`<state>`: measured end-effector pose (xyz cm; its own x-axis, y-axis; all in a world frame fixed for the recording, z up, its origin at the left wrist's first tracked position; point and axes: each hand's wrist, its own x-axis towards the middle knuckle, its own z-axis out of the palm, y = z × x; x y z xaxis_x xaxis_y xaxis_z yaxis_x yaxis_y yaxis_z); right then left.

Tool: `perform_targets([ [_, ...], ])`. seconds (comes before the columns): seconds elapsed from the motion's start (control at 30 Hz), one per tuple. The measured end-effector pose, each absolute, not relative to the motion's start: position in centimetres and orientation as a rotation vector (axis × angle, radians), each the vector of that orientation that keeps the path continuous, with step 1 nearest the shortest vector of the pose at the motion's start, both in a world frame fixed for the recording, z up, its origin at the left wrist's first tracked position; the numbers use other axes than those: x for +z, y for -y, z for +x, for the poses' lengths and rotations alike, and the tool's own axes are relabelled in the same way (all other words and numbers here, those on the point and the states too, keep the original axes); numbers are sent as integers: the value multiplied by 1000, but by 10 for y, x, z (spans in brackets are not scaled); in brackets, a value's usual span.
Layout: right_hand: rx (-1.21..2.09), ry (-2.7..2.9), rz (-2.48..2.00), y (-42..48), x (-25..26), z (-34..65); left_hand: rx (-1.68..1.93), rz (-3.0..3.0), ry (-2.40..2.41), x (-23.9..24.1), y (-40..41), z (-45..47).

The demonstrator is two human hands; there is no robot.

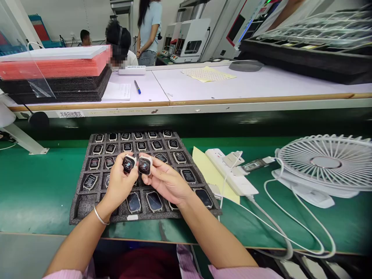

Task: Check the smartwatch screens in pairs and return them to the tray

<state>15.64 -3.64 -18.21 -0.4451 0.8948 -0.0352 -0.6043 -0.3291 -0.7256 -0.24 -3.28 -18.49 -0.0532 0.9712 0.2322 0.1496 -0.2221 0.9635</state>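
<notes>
My left hand [120,181] grips a smartwatch case [128,164] that has no strap; its screen is lit. A second lit smartwatch case [144,165] is pinched in my right hand [165,180], close beside the first. Both are held up over a dark foam tray [80,207] divided into square compartments. Many compartments hold similar watch cases, such as one at the right [188,176] showing lines of text. In the front row, one watch [154,201] has a dark screen. The front-left compartment shows bare foam. My hands and forearms hide part of the tray.
Right of the tray lie a yellow sheet [200,162], a white power strip [229,172] with cables, and a white fan [325,162]. A raised shelf [261,87] behind bears foam stacks [55,85], papers and a pen [137,87]. Other people are beyond it.
</notes>
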Motion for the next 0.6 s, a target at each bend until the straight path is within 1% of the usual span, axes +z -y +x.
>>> perform_targets([
  [0.6, 1926, 789, -555, 35, -185, 157, 1382, 1459, -1234, -186, 33, -1],
])
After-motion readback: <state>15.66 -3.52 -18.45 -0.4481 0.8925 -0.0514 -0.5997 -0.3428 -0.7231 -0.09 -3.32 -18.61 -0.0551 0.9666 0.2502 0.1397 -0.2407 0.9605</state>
